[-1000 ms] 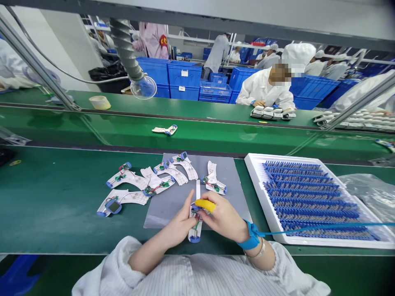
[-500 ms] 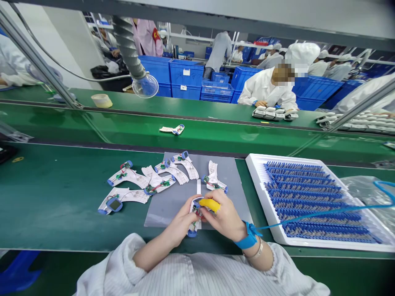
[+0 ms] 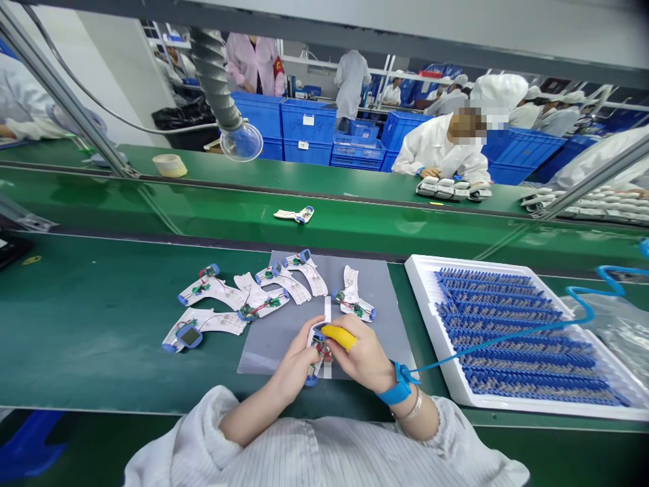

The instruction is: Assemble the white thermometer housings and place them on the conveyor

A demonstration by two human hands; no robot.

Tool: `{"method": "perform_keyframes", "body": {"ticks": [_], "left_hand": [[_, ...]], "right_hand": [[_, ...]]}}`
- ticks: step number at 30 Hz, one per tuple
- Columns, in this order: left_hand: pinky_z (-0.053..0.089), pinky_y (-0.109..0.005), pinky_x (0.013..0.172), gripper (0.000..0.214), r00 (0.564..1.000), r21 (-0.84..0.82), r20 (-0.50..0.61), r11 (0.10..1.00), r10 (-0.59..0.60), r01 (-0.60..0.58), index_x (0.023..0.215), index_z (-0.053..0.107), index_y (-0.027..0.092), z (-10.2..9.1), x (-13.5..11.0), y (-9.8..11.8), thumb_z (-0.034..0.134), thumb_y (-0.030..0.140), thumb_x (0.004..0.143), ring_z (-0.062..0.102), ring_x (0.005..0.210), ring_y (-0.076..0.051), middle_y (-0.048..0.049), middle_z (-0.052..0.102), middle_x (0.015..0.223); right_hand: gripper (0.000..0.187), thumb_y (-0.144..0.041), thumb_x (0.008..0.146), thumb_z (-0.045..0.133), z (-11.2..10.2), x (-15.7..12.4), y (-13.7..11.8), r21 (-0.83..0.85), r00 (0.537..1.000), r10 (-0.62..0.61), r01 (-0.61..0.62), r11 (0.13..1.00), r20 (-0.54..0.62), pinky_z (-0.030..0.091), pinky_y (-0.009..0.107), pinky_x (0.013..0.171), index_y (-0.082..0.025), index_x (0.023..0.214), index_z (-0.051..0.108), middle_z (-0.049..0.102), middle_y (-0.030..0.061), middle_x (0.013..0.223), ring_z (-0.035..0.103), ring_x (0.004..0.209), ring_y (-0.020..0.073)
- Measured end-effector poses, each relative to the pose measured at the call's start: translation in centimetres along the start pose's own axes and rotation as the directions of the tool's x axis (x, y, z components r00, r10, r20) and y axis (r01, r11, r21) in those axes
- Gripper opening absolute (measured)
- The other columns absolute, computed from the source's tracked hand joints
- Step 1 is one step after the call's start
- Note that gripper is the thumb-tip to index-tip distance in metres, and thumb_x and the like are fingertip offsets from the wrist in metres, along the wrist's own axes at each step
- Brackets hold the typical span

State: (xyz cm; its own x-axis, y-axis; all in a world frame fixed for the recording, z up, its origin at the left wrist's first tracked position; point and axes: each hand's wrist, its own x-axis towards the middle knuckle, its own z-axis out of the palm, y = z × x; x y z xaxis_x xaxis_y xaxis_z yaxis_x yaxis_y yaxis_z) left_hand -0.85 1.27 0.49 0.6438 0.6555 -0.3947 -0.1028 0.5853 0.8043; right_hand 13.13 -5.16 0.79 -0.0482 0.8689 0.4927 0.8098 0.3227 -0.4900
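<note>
My left hand (image 3: 295,362) is closed round an opened white handheld device housing (image 3: 315,348), which looks like an infrared thermometer half-shell with a blue end, circuit board and red wires. My right hand (image 3: 361,355) wears a yellow finger cot (image 3: 339,336) on its index finger. Its bent fingers grip the upper right of that same housing, near the wires; the fingertips are partly hidden. A similar wired half-shell (image 3: 355,295) lies just beyond on the grey mat (image 3: 390,338). Several more, some showing small screens, lie to the left, among them a half-shell with a grey screen (image 3: 203,325).
At right stands a white foam tray (image 3: 423,304) with rows of blue-edged parts. A blue coiled cord (image 3: 487,341) runs over it to my blue wrist strap (image 3: 398,382). Another half-shell (image 3: 299,215) lies on the green belt. Across it, a co-worker (image 3: 441,152) handles white pieces.
The half-shell on the green belt has shifted right. My hands have moved slightly left with the housing, and the blue cord hangs differently. The half-shells on my table stay put.
</note>
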Motion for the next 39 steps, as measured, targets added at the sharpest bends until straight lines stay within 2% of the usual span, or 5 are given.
{"method": "perform_keyframes", "body": {"ticks": [11, 17, 23, 31, 39], "left_hand": [[0.043, -0.025, 0.061, 0.06, 1.0, -0.184, -0.003, 0.983, -0.012, 0.011, 0.111, 0.044, 0.019, -0.7, 0.4, 0.7, 0.043, 0.01, 0.051, 0.056, 0.063, -0.014, -0.0008, 0.061, 0.082], [0.043, -0.026, 0.066, 0.059, 0.999, -0.013, -0.035, 1.0, 0.021, -0.021, 0.112, 0.04, 0.021, -0.6, 0.2, 0.5, 0.041, 0.011, 0.054, 0.055, 0.068, -0.014, 0.0007, 0.057, 0.086], [0.04, -0.03, 0.08, 0.056, 0.985, 0.34, 0.017, 0.926, 0.169, -0.165, 0.113, 0.041, 0.021, -0.6, 0.4, -0.6, 0.04, 0.012, 0.057, 0.048, 0.089, -0.017, -0.0019, 0.051, 0.1], [0.026, -0.037, 0.099, 0.059, 0.917, 0.543, 0.19, 0.741, 0.35, -0.395, 0.118, 0.039, 0.021, -0.6, 0.2, -1.2, 0.037, 0.007, 0.06, 0.037, 0.114, -0.022, -0.0057, 0.043, 0.119], [0.043, -0.027, 0.061, 0.058, 0.968, -0.027, 0.24, 0.996, -0.077, 0.086, 0.109, 0.041, 0.02, -0.3, 0.7, 1.1, 0.041, 0.01, 0.052, 0.057, 0.063, -0.015, 0.0016, 0.057, 0.074]], "right_hand": [[0.013, -0.017, 0.082, 0.049, 0.1, 0.4, -0.5, 0.071, 0.996, 0.017, -0.011, 0.997, -0.091, 0.047, 0.03, 0.066, -0.021, 0.094, 0.053, 0.057, 0.0048, 0.083, 0.054, 0.076, 0.0161], [0.016, -0.016, 0.084, 0.045, -1.7, 1.2, -1.3, -0.125, 0.99, 0.048, -0.031, 0.992, 0.134, 0.045, 0.03, 0.065, -0.016, 0.094, 0.057, 0.056, 0.0068, 0.085, 0.051, 0.077, 0.0176], [0.015, -0.014, 0.083, 0.047, -3.5, 2.3, -2.7, -0.325, 0.879, 0.148, 0.008, 0.946, 0.454, 0.043, 0.029, 0.062, -0.015, 0.087, 0.061, 0.055, 0.0064, 0.085, 0.051, 0.077, 0.0182], [0.013, -0.01, 0.079, 0.049, -5.0, 3.6, -3.8, -0.422, 0.819, 0.147, 0.124, 0.898, 0.554, 0.043, 0.03, 0.062, -0.014, 0.082, 0.061, 0.057, 0.006, 0.086, 0.053, 0.078, 0.0192], [0.01, -0.013, 0.079, 0.051, -5.7, 4.9, -4.0, -0.356, 0.898, 0.044, 0.129, 0.925, 0.438, 0.044, 0.031, 0.06, -0.016, 0.085, 0.059, 0.054, 0.0064, 0.083, 0.05, 0.077, 0.0204]]}}
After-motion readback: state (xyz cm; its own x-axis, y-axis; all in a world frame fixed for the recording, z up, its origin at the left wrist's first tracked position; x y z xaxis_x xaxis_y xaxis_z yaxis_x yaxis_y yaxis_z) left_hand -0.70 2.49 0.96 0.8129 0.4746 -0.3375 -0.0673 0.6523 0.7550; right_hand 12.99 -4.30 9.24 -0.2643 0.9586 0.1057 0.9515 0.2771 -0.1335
